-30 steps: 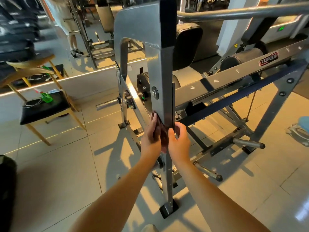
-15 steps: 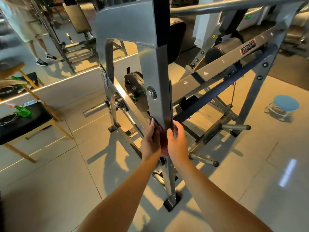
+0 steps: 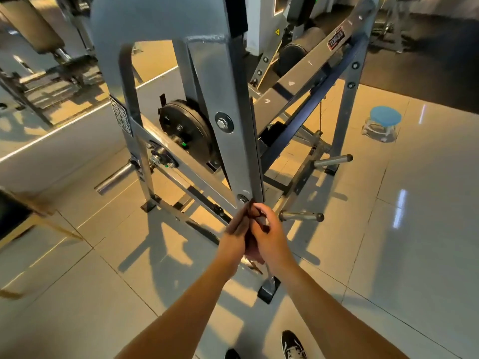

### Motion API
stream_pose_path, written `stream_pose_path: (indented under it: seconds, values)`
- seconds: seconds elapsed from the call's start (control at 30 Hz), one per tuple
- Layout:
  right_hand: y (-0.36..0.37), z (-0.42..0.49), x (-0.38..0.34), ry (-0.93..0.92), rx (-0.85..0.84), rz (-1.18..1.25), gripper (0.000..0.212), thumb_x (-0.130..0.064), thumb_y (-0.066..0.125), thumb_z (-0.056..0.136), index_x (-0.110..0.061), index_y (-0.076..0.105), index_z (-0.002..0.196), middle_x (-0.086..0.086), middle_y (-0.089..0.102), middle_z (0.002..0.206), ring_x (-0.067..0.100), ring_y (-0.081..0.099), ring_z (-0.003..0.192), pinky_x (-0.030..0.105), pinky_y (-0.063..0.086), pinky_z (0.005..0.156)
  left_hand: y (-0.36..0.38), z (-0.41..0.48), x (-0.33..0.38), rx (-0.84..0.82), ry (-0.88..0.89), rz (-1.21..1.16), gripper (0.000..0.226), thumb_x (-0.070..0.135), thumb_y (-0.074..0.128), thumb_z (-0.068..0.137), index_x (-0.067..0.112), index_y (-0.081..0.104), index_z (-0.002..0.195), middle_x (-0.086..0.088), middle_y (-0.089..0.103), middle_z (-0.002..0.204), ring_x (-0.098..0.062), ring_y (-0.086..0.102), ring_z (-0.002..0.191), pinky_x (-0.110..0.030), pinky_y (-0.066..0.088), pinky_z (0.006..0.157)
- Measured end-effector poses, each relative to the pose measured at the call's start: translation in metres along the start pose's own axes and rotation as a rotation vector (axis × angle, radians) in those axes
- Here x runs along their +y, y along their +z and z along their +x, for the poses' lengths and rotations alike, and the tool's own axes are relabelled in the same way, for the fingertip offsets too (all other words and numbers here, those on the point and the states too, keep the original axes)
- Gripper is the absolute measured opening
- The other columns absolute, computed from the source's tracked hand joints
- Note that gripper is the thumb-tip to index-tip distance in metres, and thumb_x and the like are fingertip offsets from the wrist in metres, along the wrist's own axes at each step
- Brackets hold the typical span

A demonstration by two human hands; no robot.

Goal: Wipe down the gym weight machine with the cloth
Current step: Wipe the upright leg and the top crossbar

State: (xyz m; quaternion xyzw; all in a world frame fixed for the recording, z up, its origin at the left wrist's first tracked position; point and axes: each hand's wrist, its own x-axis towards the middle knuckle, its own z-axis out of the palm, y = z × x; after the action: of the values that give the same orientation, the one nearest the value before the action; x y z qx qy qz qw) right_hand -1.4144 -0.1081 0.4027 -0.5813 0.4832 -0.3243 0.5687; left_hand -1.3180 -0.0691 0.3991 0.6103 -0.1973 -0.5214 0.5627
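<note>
Seen from the head camera, a tall grey painted steel weight machine fills the upper middle of the view, its flat upright post running down to a black rubber foot cap on the glossy pale tiled floor. Both bare arms reach up from the bottom edge and meet low on that post, just under a small round bolt head. A dark brown cloth sits between the two hands, wrapped against the post's front edge. The left hand lies along the left side of the cloth with its fingers fairly straight and pressed flat to it, slightly blurred. The right hand has its fingers curled in, gripping the cloth from the right. Behind the post a round black weight plate hangs on the frame, and a dark blue diagonal steel brace slants up to the right. Two short chrome pegs with dark end caps stick out to the right of the hands. A low round stool with a blue top stands well apart on the right. A black patterned shoe shows at the bottom edge, and a black chair seat at the left edge.
</note>
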Motion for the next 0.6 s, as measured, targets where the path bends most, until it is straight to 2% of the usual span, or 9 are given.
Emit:
stream_pose_path:
  seconds: [0.07,0.1,0.2,0.27,0.33,0.4,0.47,0.53,0.6]
  values:
    - [0.002,0.003,-0.006,-0.003,0.100,0.024,0.031,-0.022,0.058,0.103,-0.044,0.058,0.125,-0.009,0.060,0.131,0.014,0.057,0.123,0.042,0.053,0.104,0.000,0.005,0.012,-0.072,0.027,0.010,0.031,0.018,0.046,0.107,0.030,0.067,0.126,-0.001,0.070,0.127,-0.020,0.065,0.120,-0.042,0.055,0.100]
    - [0.001,0.006,-0.011,-0.013,0.151,0.022,0.029,-0.021,0.058,0.103,-0.040,0.060,0.123,-0.009,0.061,0.129,0.014,0.058,0.120,0.039,0.054,0.101,-0.002,0.007,0.017,-0.093,0.070,-0.015,0.032,0.013,0.043,0.107,0.020,0.063,0.131,-0.005,0.066,0.131,-0.018,0.065,0.119,-0.036,0.056,0.098]
    - [-0.003,0.021,-0.031,-0.082,0.347,-0.006,0.023,-0.021,0.057,0.102,-0.031,0.062,0.123,-0.005,0.060,0.129,0.013,0.055,0.119,0.016,0.045,0.090,-0.009,0.014,0.025,-0.039,0.187,-0.099,0.034,0.003,0.034,0.108,0.011,0.052,0.137,-0.007,0.056,0.137,-0.008,0.059,0.118,-0.007,0.050,0.080]
    - [-0.002,0.034,-0.042,-0.152,0.418,-0.043,0.022,-0.024,0.058,0.102,-0.033,0.060,0.122,-0.007,0.057,0.128,0.007,0.051,0.116,0.011,0.040,0.087,-0.017,0.022,0.020,-0.014,0.275,-0.050,0.035,0.002,0.033,0.108,0.012,0.050,0.137,-0.007,0.054,0.141,-0.017,0.046,0.135,-0.003,0.048,0.074]
    - [0.005,0.046,-0.043,-0.183,0.414,-0.084,0.023,-0.023,0.057,0.102,-0.031,0.059,0.124,-0.008,0.057,0.129,0.004,0.050,0.114,0.014,0.041,0.092,-0.019,0.027,0.016,0.019,0.343,0.243,0.027,0.015,0.041,0.106,0.010,0.053,0.131,0.001,0.064,0.125,-0.016,0.046,0.137,-0.009,0.052,0.068]
    - [0.012,0.053,-0.034,-0.140,0.429,-0.097,0.029,-0.021,0.054,0.103,-0.026,0.058,0.131,-0.005,0.058,0.132,0.006,0.050,0.116,0.022,0.041,0.097,-0.012,0.032,0.008,-0.060,0.361,0.349,0.040,0.035,0.056,0.097,0.016,0.053,0.132,0.010,0.070,0.112,-0.007,0.057,0.126,-0.013,0.054,0.076]
    - [0.013,0.056,-0.025,-0.093,0.446,-0.090,0.032,-0.020,0.054,0.104,-0.022,0.058,0.135,-0.004,0.058,0.133,0.006,0.048,0.117,0.025,0.041,0.099,-0.006,0.038,0.002,-0.091,0.348,0.285,0.044,0.031,0.054,0.096,0.024,0.050,0.140,0.009,0.063,0.130,-0.011,0.051,0.134,-0.023,0.050,0.099]
    - [0.011,0.055,-0.018,-0.035,0.433,-0.071,0.032,-0.018,0.055,0.103,-0.019,0.058,0.136,-0.001,0.059,0.132,0.008,0.049,0.117,0.027,0.040,0.100,-0.009,0.043,-0.005,-0.080,0.363,0.290,0.041,0.031,0.051,0.099,0.031,0.049,0.140,0.008,0.052,0.144,-0.017,0.038,0.145,-0.030,0.048,0.103]
    - [0.008,0.054,-0.013,0.053,0.389,-0.072,0.030,-0.016,0.056,0.103,-0.017,0.059,0.132,0.003,0.061,0.131,0.016,0.054,0.119,0.031,0.043,0.103,-0.009,0.044,-0.004,-0.032,0.388,0.366,0.046,0.047,0.058,0.098,0.035,0.046,0.141,0.008,0.045,0.150,-0.018,0.030,0.149,-0.040,0.043,0.110]
